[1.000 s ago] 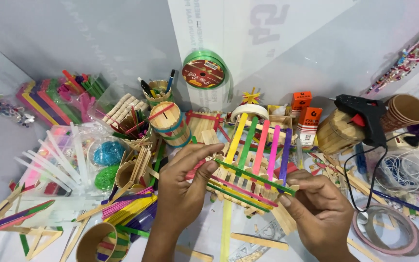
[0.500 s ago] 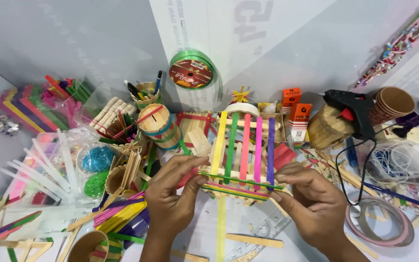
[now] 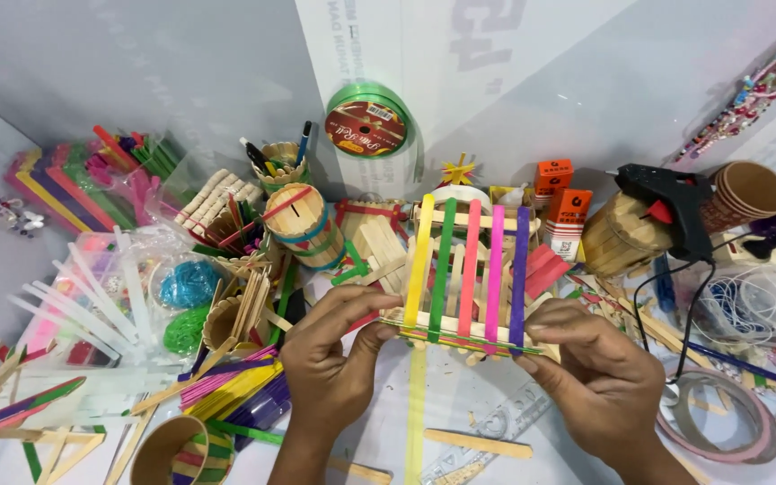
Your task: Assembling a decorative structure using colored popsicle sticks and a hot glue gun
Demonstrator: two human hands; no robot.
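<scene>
The left hand [image 3: 330, 359] and the right hand [image 3: 599, 373] hold together a flat panel of coloured wooden craft sticks [image 3: 464, 274], above the cluttered white table [image 3: 496, 418]. The fingers of both hands are closed on its lower edge, one hand at each end. A black glue gun [image 3: 671, 202] lies well apart, at the right.

A stick panel [image 3: 464, 274] of yellow, green, red, pink and purple slats on plain crossbars stands tilted upright above the table, gripped along its lower edge.
</scene>
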